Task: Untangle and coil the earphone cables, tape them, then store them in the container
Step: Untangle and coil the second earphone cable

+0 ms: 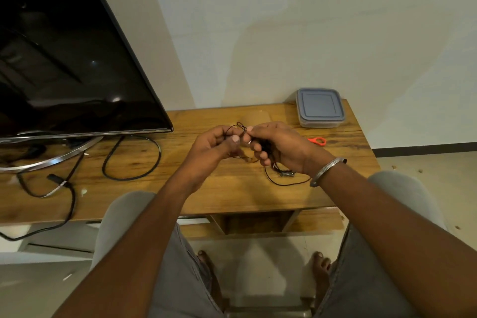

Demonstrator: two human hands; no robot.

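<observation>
— How far along am I?

— Early, by my reading. Your left hand (215, 146) pinches a strand of the black earphone cable (282, 185) between thumb and fingers. Your right hand (280, 146) has its fingers curled round a dark bunch of the same cable. Both hands are raised just above the table (206, 188), close together, with a thin loop standing up between them. You look to be picking the tangle apart.

— Is anything coiled yet?

— Not that I can see. A loose tail hangs from your right hand and trails in a curve on the wood below your wrist. No tape is on the cable.

— And the container?

— The container (320, 108) sits at the far right corner with its lid (320, 105) on, well apart from your hands. The orange scissors (317, 141) lie just beyond your right hand. Finishing the untangling, coiling, taping and storing all seem left to do.
</observation>
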